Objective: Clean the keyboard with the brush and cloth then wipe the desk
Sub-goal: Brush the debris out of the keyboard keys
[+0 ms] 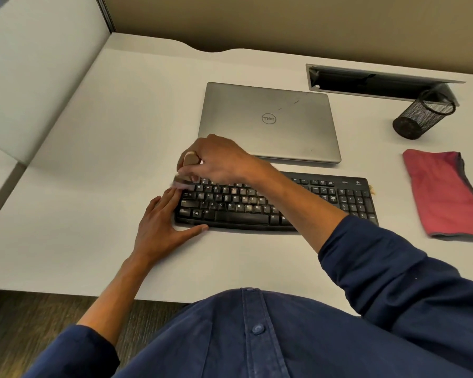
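A black keyboard lies on the white desk in front of me. My right hand reaches across it and grips a small wooden-handled brush, its blurred bristles on the keys at the keyboard's top left corner. My left hand lies flat against the keyboard's left end, fingers straight along the edge and thumb along the front. A red cloth lies folded on the desk to the right of the keyboard, untouched.
A closed grey laptop sits just behind the keyboard. A black mesh pen cup lies tipped over at the back right, near an open cable slot. Partition panels stand at the left and back.
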The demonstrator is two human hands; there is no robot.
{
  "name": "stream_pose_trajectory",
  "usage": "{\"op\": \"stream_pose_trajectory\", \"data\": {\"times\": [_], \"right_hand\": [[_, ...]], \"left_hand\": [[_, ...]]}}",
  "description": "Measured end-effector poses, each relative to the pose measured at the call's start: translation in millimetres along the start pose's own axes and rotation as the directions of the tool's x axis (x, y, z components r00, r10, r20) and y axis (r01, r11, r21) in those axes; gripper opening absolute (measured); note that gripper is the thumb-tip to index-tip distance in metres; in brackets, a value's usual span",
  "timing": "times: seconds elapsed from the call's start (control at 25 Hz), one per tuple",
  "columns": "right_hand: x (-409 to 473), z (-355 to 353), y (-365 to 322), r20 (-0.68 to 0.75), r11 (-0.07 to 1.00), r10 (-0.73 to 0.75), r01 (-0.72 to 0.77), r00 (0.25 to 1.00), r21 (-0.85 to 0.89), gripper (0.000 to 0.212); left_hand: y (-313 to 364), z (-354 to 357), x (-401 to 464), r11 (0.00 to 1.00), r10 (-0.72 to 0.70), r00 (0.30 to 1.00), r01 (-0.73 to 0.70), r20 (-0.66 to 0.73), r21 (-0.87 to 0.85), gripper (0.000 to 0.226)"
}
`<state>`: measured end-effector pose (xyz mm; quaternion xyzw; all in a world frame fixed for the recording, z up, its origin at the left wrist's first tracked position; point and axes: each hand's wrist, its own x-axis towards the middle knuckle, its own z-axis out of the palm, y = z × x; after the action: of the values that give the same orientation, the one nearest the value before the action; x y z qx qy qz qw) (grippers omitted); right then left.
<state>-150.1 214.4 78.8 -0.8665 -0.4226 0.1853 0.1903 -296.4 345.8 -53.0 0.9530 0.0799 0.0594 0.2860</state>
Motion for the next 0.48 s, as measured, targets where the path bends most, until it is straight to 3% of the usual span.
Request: {"op": "stream_pose_trajectory", "data": {"times": [0.12,0.48], "right_hand": [[-1,3,6,0.058,1.0,-0.028,0.028,0.998,0.006,0.019],[-35,-11,40,0.125,0.993,0.118,-0.117,0.985,-0.021,0.028]], "left_hand": [[1,0,0,1.0,-0.014,1.0,0.014,-0.008,-0.003,0.103],[-8,4,2,0.999,-0.045,0.999,0.046,0.028,-0.022,0.111]]}}
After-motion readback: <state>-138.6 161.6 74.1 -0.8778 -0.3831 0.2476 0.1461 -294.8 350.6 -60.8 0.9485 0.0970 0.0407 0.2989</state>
